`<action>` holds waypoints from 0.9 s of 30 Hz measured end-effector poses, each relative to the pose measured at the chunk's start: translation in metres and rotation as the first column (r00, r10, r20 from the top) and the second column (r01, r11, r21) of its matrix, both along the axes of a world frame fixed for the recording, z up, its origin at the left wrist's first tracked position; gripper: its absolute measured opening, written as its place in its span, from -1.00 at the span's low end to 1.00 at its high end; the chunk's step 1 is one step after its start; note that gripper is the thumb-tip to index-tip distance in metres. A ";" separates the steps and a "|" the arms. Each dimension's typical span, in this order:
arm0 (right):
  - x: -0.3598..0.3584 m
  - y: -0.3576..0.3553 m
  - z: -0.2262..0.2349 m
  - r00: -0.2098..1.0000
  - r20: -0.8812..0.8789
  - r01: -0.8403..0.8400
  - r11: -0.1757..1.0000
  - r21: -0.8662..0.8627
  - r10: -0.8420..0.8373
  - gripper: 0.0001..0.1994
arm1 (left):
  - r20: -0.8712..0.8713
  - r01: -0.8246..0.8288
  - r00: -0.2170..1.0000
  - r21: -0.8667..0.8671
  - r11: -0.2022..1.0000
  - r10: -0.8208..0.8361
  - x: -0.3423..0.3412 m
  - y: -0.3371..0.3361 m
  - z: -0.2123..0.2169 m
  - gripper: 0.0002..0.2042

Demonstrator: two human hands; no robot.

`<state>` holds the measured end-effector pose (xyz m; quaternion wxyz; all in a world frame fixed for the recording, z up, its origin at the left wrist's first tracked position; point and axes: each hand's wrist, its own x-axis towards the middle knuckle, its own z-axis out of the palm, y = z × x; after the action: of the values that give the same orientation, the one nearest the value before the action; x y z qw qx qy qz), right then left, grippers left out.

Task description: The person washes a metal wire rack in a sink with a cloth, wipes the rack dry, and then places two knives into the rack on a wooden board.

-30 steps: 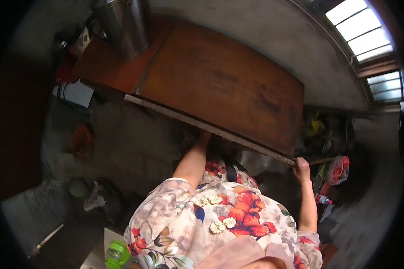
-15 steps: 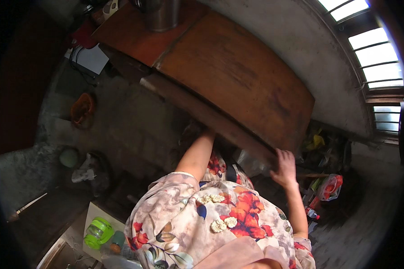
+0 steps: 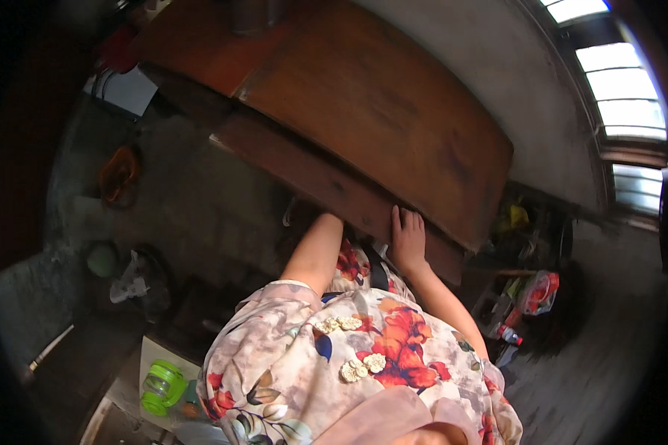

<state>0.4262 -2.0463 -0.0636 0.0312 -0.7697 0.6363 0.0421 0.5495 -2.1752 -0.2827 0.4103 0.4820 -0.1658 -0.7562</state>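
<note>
A wooden table (image 3: 378, 111) with a brown top stands before me. Along its near side runs a long dark wooden panel (image 3: 304, 167), perhaps a drawer front, tilted against the tabletop edge. My right hand (image 3: 408, 241) lies on the panel, its fingers stretched out toward the tabletop. From the left, my forearm (image 3: 315, 252) reaches beneath the panel; the left hand itself is hidden there, so what it touches cannot be seen.
A metal pot (image 3: 256, 15) stands on the table's far left. An orange basket (image 3: 119, 174) and a round greenish object (image 3: 102, 259) are on the floor. A bright green container (image 3: 163, 387) is lower left. A red bag (image 3: 539, 291) lies right, below barred windows (image 3: 622, 89).
My right hand has moved left along the panel from its right end. The panel's face now shows more. The left forearm still reaches under it. The view has shifted slightly.
</note>
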 end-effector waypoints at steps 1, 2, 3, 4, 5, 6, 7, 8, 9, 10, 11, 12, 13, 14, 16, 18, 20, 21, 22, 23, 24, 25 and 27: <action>-0.002 0.000 0.006 1.000 -0.011 0.010 1.000 0.003 -0.010 -0.19 | 0.010 0.024 1.000 -0.006 1.000 -0.024 -0.004 -0.002 0.000 -0.38; -0.004 0.000 0.014 0.998 0.053 0.019 0.999 0.050 -0.022 -0.19 | 0.017 0.033 0.999 -0.003 0.999 -0.033 -0.005 -0.002 -0.001 -0.38; -0.005 -0.005 0.029 0.993 0.112 0.023 0.996 0.083 -0.032 -0.19 | 0.027 0.026 0.999 -0.009 1.000 -0.026 -0.005 -0.004 0.000 -0.38; -0.005 -0.014 0.038 0.985 0.171 -0.004 0.993 0.119 -0.016 -0.18 | 0.039 0.010 0.999 -0.017 1.000 -0.009 0.000 -0.002 -0.004 -0.38; -0.007 -0.017 0.039 0.980 0.195 0.020 0.989 0.149 -0.049 -0.22 | 0.045 0.017 0.999 -0.021 1.000 -0.016 0.000 -0.003 -0.005 -0.38; -0.008 -0.021 0.045 0.980 0.191 0.026 0.983 0.182 -0.061 -0.24 | 0.057 0.019 0.998 -0.021 1.000 -0.018 0.002 -0.003 -0.007 -0.38; -0.010 -0.023 0.051 0.975 0.206 0.037 0.977 0.209 -0.081 -0.24 | 0.066 0.030 0.997 -0.021 0.999 -0.029 0.002 -0.004 -0.007 -0.38; -0.013 -0.024 0.055 0.971 0.224 0.035 0.971 0.235 -0.089 -0.24 | 0.075 0.037 0.997 -0.026 0.999 -0.035 0.001 -0.006 -0.006 -0.38; -0.015 -0.024 0.052 0.974 0.215 0.030 0.977 0.212 -0.076 -0.25 | 0.088 0.046 0.995 -0.030 0.999 -0.043 0.002 -0.007 -0.006 -0.37; -0.018 -0.023 0.048 0.977 0.204 0.019 0.982 0.190 -0.059 -0.27 | 0.099 0.054 0.994 -0.036 0.998 -0.050 0.000 -0.010 -0.006 -0.37; -0.019 -0.023 0.046 0.980 0.198 -0.006 0.985 0.170 -0.029 -0.28 | 0.113 0.058 0.992 -0.042 0.997 -0.053 0.000 -0.012 -0.006 -0.37; -0.021 -0.024 0.047 0.976 0.216 -0.013 0.987 0.160 -0.023 -0.30 | 0.126 0.065 0.990 -0.051 0.997 -0.058 -0.002 -0.015 -0.006 -0.37; -0.024 -0.025 0.050 0.972 0.234 -0.025 0.988 0.149 -0.011 -0.31 | 0.138 0.070 0.989 -0.058 0.996 -0.061 -0.005 -0.015 -0.006 -0.37; -0.024 -0.025 0.051 0.966 0.260 -0.040 0.989 0.141 0.002 -0.32 | 0.161 0.077 0.985 -0.069 0.995 -0.065 -0.004 -0.014 -0.009 -0.37; -0.036 -0.036 0.055 0.934 0.356 -0.018 0.986 0.167 -0.043 -0.37 | 0.207 0.104 0.975 -0.104 0.989 -0.080 -0.010 -0.020 -0.013 -0.36; -0.050 -0.055 0.070 0.941 0.315 0.014 0.944 0.331 -0.124 -0.40 | 0.307 0.124 0.949 -0.175 0.977 -0.066 -0.013 -0.025 -0.023 -0.36; -0.063 -0.078 0.088 0.929 0.366 -0.073 0.948 0.309 -0.048 -0.43 | 0.505 0.204 0.862 -0.264 0.943 -0.045 -0.018 -0.031 -0.040 -0.36; -0.074 -0.074 0.098 0.922 0.374 -0.024 0.949 0.314 -0.100 -0.45 | 0.540 0.270 0.837 -0.273 0.923 -0.086 -0.033 -0.031 -0.042 -0.36; -0.080 -0.084 0.110 0.919 0.383 -0.032 0.949 0.314 -0.096 -0.47 | 0.546 0.276 0.833 -0.274 0.922 -0.087 -0.039 -0.032 -0.044 -0.36; -0.074 -0.102 0.134 0.914 0.384 -0.028 0.923 0.384 -0.132 -0.51 | 0.528 0.242 0.847 -0.266 0.933 -0.069 -0.039 -0.035 -0.050 -0.36; -0.071 -0.110 0.150 0.907 0.374 0.002 0.888 0.461 -0.196 -0.54 | 0.342 0.158 0.936 -0.189 0.969 -0.085 -0.037 -0.036 -0.047 -0.41; -0.081 -0.114 0.151 0.872 0.434 -0.007 0.882 0.472 -0.226 -0.54 | 0.138 0.078 0.988 -0.078 0.994 -0.067 -0.036 -0.036 -0.042 -0.46; -0.103 -0.118 0.153 0.747 0.572 0.000 0.861 0.508 -0.338 -0.53 | -0.027 -0.002 1.000 0.135 0.991 0.005 -0.031 -0.038 0.012 -0.56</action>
<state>0.3235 -2.1641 0.0890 0.4398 -0.6411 0.6248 -0.0721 0.5181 -2.2132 -0.2705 0.3801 0.4987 -0.1079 -0.7715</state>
